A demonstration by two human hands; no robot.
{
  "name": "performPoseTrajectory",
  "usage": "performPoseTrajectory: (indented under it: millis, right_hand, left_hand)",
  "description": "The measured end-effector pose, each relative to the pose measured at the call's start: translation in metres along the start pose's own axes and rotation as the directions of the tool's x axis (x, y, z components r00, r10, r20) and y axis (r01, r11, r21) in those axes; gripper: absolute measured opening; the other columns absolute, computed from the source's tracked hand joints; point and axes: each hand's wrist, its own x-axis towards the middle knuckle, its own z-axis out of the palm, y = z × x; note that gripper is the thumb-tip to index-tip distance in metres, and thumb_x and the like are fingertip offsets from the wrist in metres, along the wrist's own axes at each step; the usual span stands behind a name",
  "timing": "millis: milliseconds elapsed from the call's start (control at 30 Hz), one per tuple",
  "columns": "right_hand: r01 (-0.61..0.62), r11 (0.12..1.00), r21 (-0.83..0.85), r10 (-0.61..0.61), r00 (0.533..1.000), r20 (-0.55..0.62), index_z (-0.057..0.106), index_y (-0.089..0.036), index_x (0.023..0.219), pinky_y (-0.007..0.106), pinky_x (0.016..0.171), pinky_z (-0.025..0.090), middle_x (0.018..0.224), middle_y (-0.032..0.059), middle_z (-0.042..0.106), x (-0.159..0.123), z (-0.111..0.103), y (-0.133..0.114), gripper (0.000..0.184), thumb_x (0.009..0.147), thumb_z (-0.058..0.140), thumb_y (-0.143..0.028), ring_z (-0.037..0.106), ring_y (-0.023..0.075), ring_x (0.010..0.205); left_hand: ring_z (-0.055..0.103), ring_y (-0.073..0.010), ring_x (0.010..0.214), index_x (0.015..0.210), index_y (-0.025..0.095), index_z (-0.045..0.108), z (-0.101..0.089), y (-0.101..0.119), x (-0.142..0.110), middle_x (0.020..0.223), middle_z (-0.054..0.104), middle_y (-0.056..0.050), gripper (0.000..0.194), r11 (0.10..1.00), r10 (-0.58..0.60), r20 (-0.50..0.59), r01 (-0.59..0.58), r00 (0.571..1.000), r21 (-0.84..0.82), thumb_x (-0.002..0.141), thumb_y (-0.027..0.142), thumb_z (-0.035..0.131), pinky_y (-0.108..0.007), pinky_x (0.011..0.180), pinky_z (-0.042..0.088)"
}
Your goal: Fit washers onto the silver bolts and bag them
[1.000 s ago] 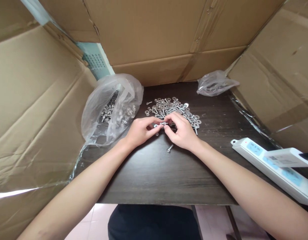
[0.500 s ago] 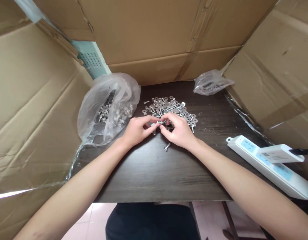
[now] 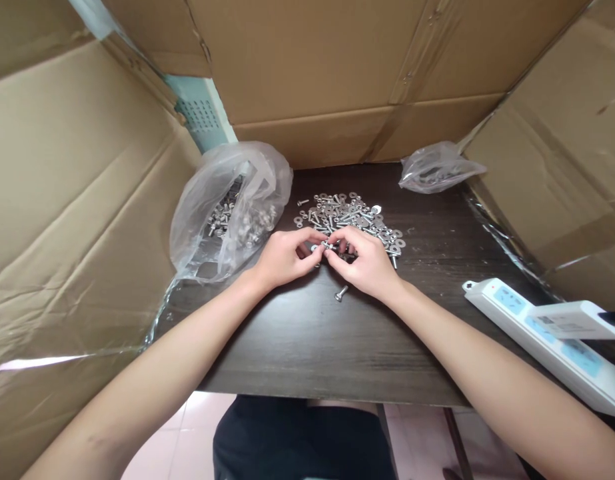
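While the left hand (image 3: 287, 257) and right hand (image 3: 366, 265) pinch a small metal fastener (image 3: 328, 246) beside the pile of bolts and washers (image 3: 356, 215) on the desk (image 3: 317, 347), this close fingertip work likely calls for a steady grip.

"What is being used as the surface?"

"A dark, wood-grained table (image 3: 312, 347) is being used."

"What is being held up by it?"

"Near the far middle, a loose pile of metal bolts and washers (image 3: 354, 217) is being supported. A single bolt (image 3: 341, 293) is being kept apart, on the pile's near side; another small bolt (image 3: 302, 202) is being seen just beside its far left."

"And toward the sides?"

"A large, clear plastic bag (image 3: 190, 217) of metal pieces is being borne at left, a smaller clear bag (image 3: 440, 170) at far right, a white power strip (image 3: 514, 325) at near right."
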Motion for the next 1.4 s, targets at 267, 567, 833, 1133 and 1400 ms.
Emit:
performPoseTrajectory:
  millis: [267, 567, 833, 1133, 1400]
  right_hand:
    - [-0.022, 1.000, 0.002, 0.022, 1.000, 0.016, 0.063, -0.022, 0.094, 0.032, 0.065, 0.046, 0.086, 0.0019, 0.066, 0.0006, -0.0005, 0.0000, 0.006, 0.089, 0.065, -0.020, 0.058, 0.0175, 0.069]
    - [-0.062, 0.998, 0.005, 0.062, 0.997, -0.043, 0.068, -0.022, 0.094, 0.032, 0.063, 0.046, 0.074, -0.0010, 0.064, -0.0005, -0.0011, -0.0014, 0.007, 0.092, 0.069, -0.028, 0.055, 0.0159, 0.061]
    - [-0.084, 0.996, 0.024, 0.084, 0.996, 0.005, 0.065, -0.021, 0.091, 0.032, 0.065, 0.045, 0.080, -0.0004, 0.065, -0.0004, -0.0010, -0.0014, 0.011, 0.093, 0.069, -0.032, 0.053, 0.0143, 0.063]
    - [0.021, 0.999, 0.042, -0.020, 0.999, -0.025, 0.064, -0.021, 0.092, 0.030, 0.063, 0.047, 0.083, 0.0000, 0.061, 0.0011, -0.0010, -0.0024, 0.008, 0.088, 0.066, -0.015, 0.055, 0.0143, 0.064]
    - [0.049, 0.997, 0.062, -0.048, 0.999, -0.018, 0.063, -0.021, 0.096, 0.031, 0.065, 0.049, 0.090, 0.0020, 0.063, 0.0012, 0.0008, -0.0007, 0.014, 0.089, 0.059, -0.010, 0.056, 0.0149, 0.068]
  left_hand:
    - [0.069, -0.0093, 0.059, 0.103, 0.018, 0.074, 0.0012, -0.0019, 0.0000, 0.084, 0.079, 0.001, 0.017, 1.000, -0.002, -0.004, 0.002, 1.000, 0.031, 0.089, 0.018, 0.067, -0.018, 0.061, 0.054]
    - [0.069, -0.0080, 0.058, 0.106, 0.017, 0.069, 0.0003, -0.0032, 0.0008, 0.092, 0.079, -0.001, 0.018, 1.000, -0.021, -0.003, 0.021, 1.000, 0.010, 0.088, 0.018, 0.068, -0.018, 0.059, 0.054]
    - [0.069, -0.0099, 0.060, 0.101, 0.017, 0.065, 0.0015, -0.0052, 0.0009, 0.081, 0.073, 0.000, 0.016, 1.000, -0.016, 0.011, 0.016, 1.000, 0.008, 0.085, 0.019, 0.068, -0.018, 0.057, 0.052]
    - [0.067, -0.0090, 0.060, 0.097, 0.018, 0.065, 0.0010, -0.0026, 0.0012, 0.078, 0.071, 0.003, 0.013, 0.999, -0.030, 0.006, 0.030, 1.000, 0.017, 0.085, 0.018, 0.069, -0.018, 0.060, 0.052]
    - [0.066, -0.0087, 0.059, 0.093, 0.018, 0.066, 0.0015, -0.0014, 0.0009, 0.075, 0.071, 0.004, 0.010, 1.000, -0.024, 0.003, 0.024, 1.000, 0.004, 0.084, 0.019, 0.072, -0.018, 0.060, 0.051]
